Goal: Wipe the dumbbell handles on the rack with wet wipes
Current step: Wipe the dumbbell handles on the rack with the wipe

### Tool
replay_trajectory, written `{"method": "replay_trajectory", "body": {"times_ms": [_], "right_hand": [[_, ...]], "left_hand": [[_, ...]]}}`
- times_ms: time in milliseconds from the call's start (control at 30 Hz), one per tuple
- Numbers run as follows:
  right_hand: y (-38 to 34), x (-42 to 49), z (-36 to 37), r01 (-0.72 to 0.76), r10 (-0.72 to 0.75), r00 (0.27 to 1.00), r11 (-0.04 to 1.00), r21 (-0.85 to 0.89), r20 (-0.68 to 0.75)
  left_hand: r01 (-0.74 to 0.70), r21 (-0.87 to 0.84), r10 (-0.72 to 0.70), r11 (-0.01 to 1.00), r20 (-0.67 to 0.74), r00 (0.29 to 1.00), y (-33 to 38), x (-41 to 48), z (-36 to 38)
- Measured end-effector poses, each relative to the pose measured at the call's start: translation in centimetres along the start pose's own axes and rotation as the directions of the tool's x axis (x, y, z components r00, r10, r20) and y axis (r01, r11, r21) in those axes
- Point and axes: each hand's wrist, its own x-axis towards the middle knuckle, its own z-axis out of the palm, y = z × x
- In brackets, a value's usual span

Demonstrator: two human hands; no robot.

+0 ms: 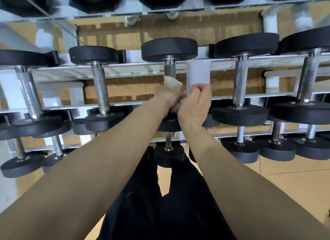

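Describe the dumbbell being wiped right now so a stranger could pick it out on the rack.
On the white rack, look at the middle tier, beside the white upright post. The dumbbell just left of that post is the one: unlike its bare-handled neighbours, its handle carries a crumpled wipe held by the left hand.

The cream wet wipe (pixel 172 83) sits bunched round the knurled steel dumbbell handle (pixel 170 70), gripped in my left hand (pixel 167 97), on the white rack's (pixel 125 71) middle tier.
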Motion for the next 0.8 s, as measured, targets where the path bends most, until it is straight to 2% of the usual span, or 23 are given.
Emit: {"method": "replay_trajectory", "body": {"times_ms": [133, 300, 467, 533, 633, 733, 800], "right_hand": [[0.4, 0.1, 0.2, 0.015, -0.014, 1.000, 0.999, 0.040, -0.010], [0.8, 0.3, 0.4, 0.021, -0.020, 1.000, 0.999, 0.049, -0.017], [0.8, 0.3, 0.4, 0.027, -0.027, 1.000, 0.998, 0.064, -0.010], [0.7, 0.2, 0.3, 0.032, -0.032, 0.999, 0.996, 0.085, -0.002], [0.4, 0.0, 0.0, 0.068, -0.073, 0.996, 0.992, 0.106, 0.044], [1.2, 0.2, -0.9, 0.186, -0.197, 0.966, 0.979, 0.080, 0.168], [2.3, 0.7, -1.7, 0.294, -0.279, 0.916, 0.956, -0.006, 0.289]], "left_hand": [[0.066, -0.224, -0.056, 0.972, 0.050, 0.997, 0.9, 0.8, 0.0], [0.072, -0.399, 0.065, 0.914, 0.320, 0.945, 3.4, 1.7, -1.9], [0.101, -0.547, 0.113, 0.831, 0.344, 0.932, 4.0, 2.5, -2.4], [0.058, -0.525, 0.125, 0.849, 0.306, 0.944, 3.6, 2.0, -2.3], [-0.082, -0.314, 0.147, 0.946, 0.187, 0.971, 3.3, 0.7, -2.1], [-0.093, -0.183, 0.120, 0.979, 0.140, 0.983, 2.1, -0.5, -1.6], [-0.083, -0.031, 0.085, 0.996, 0.088, 0.992, 0.8, -1.0, -1.1]]}}
